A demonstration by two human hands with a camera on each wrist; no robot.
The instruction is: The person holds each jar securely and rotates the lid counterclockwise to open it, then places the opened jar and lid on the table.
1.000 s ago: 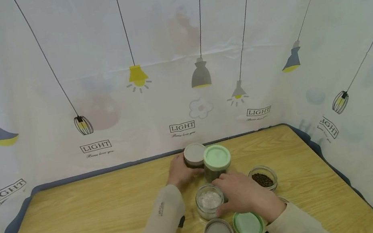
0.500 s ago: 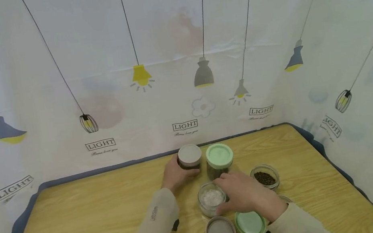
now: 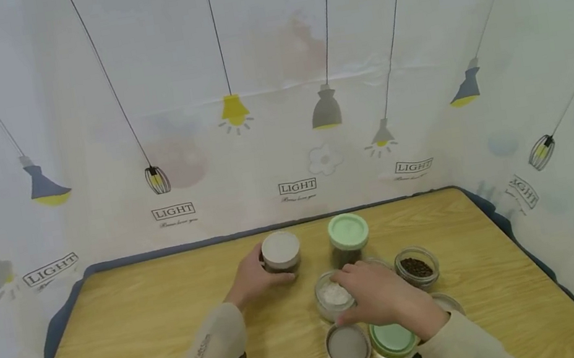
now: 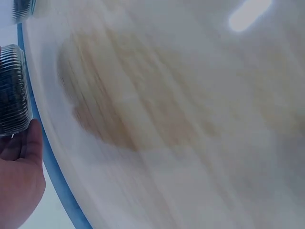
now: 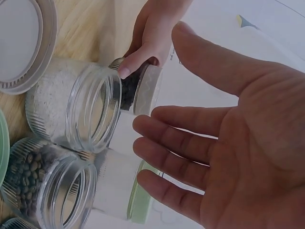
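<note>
My left hand [image 3: 254,279] grips a ribbed glass jar with a grey lid [image 3: 281,250] and dark contents, thumb across its near side. In the left wrist view only part of this jar [image 4: 13,90] shows, at the left edge. My right hand [image 3: 375,293] hovers over an open jar of white grains [image 3: 333,293], fingers relaxed and holding nothing, as the right wrist view of the palm [image 5: 257,133] confirms. Behind it stands a jar with a light green lid [image 3: 348,230]. An open jar of brown beans [image 5: 31,179] sits beside the white one, largely hidden by my hand in the head view.
Another open jar of dark brown pieces [image 3: 417,267] stands to the right. Nearer me lie a grey lid [image 3: 348,347] and a green lid [image 3: 393,339]; a pale lid [image 3: 447,302] peeks out behind my right wrist. A printed curtain [image 3: 193,156] borders the wooden table [image 3: 176,334].
The left hand has moved left and slightly nearer with the grey-lidded jar, opening a gap to the green-lidded jar. The right hand stays over the white-grain jar. The head view has turned a little left.
</note>
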